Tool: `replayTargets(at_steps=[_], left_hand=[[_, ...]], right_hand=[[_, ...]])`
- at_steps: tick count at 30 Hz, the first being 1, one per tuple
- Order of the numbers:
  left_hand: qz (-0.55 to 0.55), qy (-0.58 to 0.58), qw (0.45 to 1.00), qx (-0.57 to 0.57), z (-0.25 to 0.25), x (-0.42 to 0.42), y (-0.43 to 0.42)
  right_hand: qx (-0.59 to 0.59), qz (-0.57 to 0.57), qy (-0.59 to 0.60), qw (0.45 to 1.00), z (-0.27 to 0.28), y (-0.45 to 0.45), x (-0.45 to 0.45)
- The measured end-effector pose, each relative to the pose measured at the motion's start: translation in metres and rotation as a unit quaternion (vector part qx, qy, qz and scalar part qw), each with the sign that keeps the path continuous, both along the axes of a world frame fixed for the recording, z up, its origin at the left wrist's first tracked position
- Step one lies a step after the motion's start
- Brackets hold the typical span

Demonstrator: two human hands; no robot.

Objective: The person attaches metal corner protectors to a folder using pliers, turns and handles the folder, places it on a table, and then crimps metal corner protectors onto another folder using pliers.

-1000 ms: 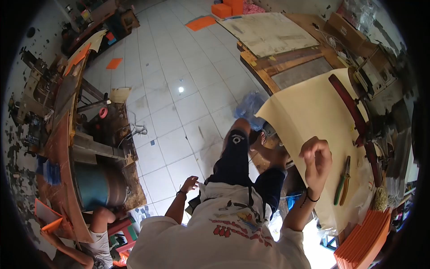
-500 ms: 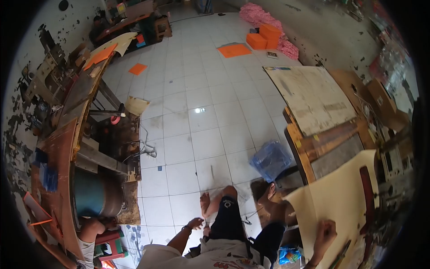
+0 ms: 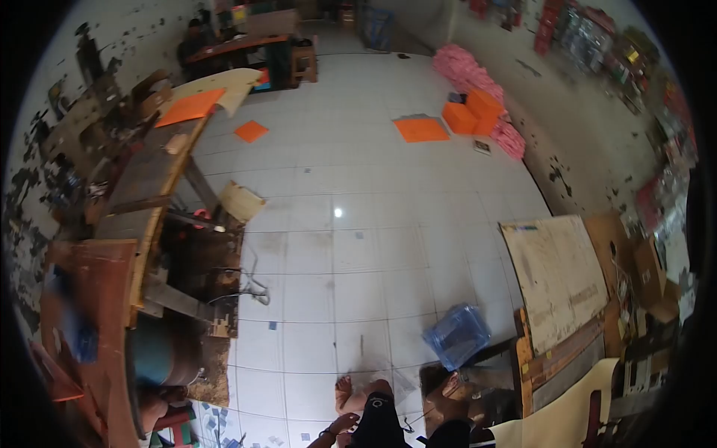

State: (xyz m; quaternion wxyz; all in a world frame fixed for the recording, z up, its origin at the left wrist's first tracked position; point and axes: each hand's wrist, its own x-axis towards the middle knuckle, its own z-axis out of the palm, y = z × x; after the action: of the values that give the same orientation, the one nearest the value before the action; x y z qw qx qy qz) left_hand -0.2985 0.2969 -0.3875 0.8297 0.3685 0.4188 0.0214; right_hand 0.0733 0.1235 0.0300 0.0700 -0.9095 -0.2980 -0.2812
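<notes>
My left hand is low in the frame, beside the knee of my dark shorts. Its fingers reach loosely toward the leg, and I see nothing held in them; a dark band circles the wrist. My right hand is out of view. At the bottom right lies a cream sheet on the bench, with a dark red bar along it. A clear blue plastic piece rests on the floor tiles, ahead of my bare feet.
A worktable runs along the left, a teal drum under it. Another person's leg shows at lower left. On the right stands a board-topped bench. Orange blocks, an orange sheet and pink bundles lie farther off.
My view has tilted up, so everything sits lower in the frame. My right hand, earlier over the cream sheet, has left view. My left hand is now closer to my knee.
</notes>
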Motion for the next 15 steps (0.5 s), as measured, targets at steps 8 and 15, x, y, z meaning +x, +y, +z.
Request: replayTargets(at_steps=[8,15], left_hand=[[0.333,0.001,0.943,-0.023,0.116,-0.117,-0.002],[0.540,0.054,0.840,-0.028,0.199,-0.191,-0.055]], right_hand=[[-0.053,0.100,0.114,0.987,-0.057,0.133,-0.082],[-0.087,0.133,0.237,0.958,-0.076,0.164,-0.093]])
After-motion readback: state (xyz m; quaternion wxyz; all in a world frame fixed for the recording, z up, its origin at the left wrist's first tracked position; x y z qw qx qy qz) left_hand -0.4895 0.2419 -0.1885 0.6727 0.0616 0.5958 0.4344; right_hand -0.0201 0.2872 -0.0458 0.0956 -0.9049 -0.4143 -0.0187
